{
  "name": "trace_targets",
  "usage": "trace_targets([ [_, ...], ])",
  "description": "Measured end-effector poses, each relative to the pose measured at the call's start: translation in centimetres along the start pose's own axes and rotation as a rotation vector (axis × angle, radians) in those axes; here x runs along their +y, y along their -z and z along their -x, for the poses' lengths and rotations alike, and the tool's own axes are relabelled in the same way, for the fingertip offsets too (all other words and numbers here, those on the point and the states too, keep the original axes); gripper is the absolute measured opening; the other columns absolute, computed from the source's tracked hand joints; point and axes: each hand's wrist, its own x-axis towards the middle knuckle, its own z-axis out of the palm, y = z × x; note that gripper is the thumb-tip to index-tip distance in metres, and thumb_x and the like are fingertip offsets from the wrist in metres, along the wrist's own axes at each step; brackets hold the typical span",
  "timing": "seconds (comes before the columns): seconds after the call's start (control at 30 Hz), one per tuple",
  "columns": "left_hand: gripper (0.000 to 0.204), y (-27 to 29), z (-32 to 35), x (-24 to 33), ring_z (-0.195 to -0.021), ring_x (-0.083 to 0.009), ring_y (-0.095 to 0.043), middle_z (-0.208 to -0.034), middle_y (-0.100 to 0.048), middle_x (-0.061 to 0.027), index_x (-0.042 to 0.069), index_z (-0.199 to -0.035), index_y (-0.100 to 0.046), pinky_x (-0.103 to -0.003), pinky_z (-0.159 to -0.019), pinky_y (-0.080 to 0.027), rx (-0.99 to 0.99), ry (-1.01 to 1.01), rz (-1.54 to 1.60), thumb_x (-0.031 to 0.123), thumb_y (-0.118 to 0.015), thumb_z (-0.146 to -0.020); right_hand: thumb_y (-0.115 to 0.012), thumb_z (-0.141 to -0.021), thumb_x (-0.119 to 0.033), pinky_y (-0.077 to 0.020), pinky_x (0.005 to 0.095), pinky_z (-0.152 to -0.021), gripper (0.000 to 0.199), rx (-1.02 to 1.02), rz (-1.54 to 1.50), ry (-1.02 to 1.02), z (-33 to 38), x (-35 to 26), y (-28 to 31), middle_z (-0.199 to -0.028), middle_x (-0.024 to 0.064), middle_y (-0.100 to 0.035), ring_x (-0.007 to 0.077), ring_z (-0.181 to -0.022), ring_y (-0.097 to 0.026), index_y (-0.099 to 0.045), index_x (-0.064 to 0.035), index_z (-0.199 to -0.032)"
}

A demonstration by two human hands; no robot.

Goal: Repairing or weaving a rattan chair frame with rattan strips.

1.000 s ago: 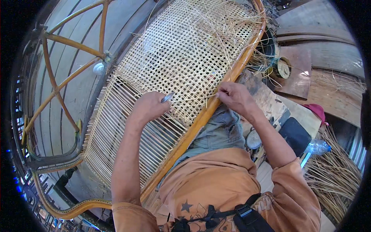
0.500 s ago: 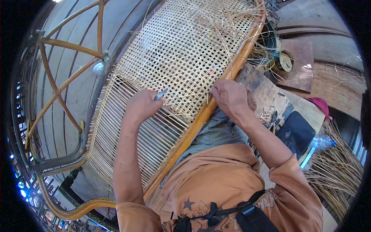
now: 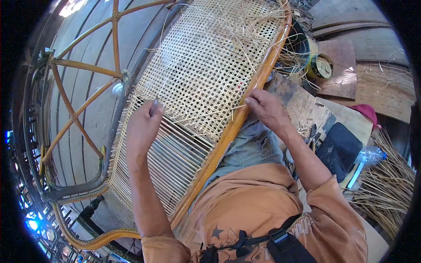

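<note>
Across my lap slants a wooden frame (image 3: 237, 127) with a woven cane panel (image 3: 197, 70). Its upper part is open-patterned weave, while the lower part has only parallel strands (image 3: 175, 158) running across. My left hand (image 3: 144, 129) is closed around a small grey metal tool whose tip (image 3: 154, 106) pokes up past the thumb, above the left side of the weave's edge. The tool's kind is not clear. At the frame's right rail, my right hand (image 3: 266, 109) pinches a pale cane strand (image 3: 238, 107) that runs from the weave.
Loose cane ends (image 3: 245, 22) tangle over the panel's far end. To the right are a dark bucket (image 3: 300, 46), a tin can (image 3: 321, 66), a black flat pad (image 3: 338, 147), a plastic bottle (image 3: 370, 155) and a cane bundle (image 3: 386, 188). Rattan framework (image 3: 74, 116) stands left.
My left hand has moved left and slightly down with the tool, away from the woven part's middle. The right hand stays by the rail, and the strand at its fingers now shows. The view has shifted slightly.
</note>
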Motion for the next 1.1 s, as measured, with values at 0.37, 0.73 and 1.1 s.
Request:
trace_targets([
  [0.37,0.028,-11.1,-1.2,6.3,-0.059,-0.0229,-0.058,-0.063,-0.058,-0.0127,0.002,-0.085,-0.063,-0.037,-0.060,-0.044,-0.313,-0.069,0.291,0.028,-0.055,-0.083,-0.054,-0.089,-0.013,-0.0414,0.0205,-0.057,0.014,0.429,-0.429,-0.429,7.0,5.1,5.7,-0.072,-0.0008,-0.056,0.0050,-0.062,-0.049,-0.063,-0.0048,-0.096],
  [0.73,0.045,-12.6,-4.6,7.5,-0.061,-0.0295,-0.061,-0.062,-0.060,-0.0169,-0.002,-0.071,-0.063,-0.040,-0.059,-0.045,-0.408,0.001,-0.050,0.043,-0.067,-0.070,-0.056,-0.085,-0.018,-0.0456,0.0350,-0.077,0.020,0.392,-0.092,-0.360,5.9,10.0,3.6,-0.091,0.0158,-0.062,0.0301,-0.086,-0.060,-0.062,-0.0022,-0.094],
  [1.1,0.020,-12.4,-1.5,6.8,-0.052,-0.0094,-0.044,-0.059,-0.052,-0.0018,0.000,-0.082,-0.060,-0.028,-0.051,-0.038,-0.394,-0.111,0.322,0.020,-0.056,-0.082,-0.057,-0.082,-0.018,-0.0453,0.0395,-0.073,0.018,0.560,0.196,-0.158,-0.7,12.8,1.5,-0.087,0.0162,-0.059,0.0343,-0.084,-0.057,-0.059,-0.0049,-0.095],
])
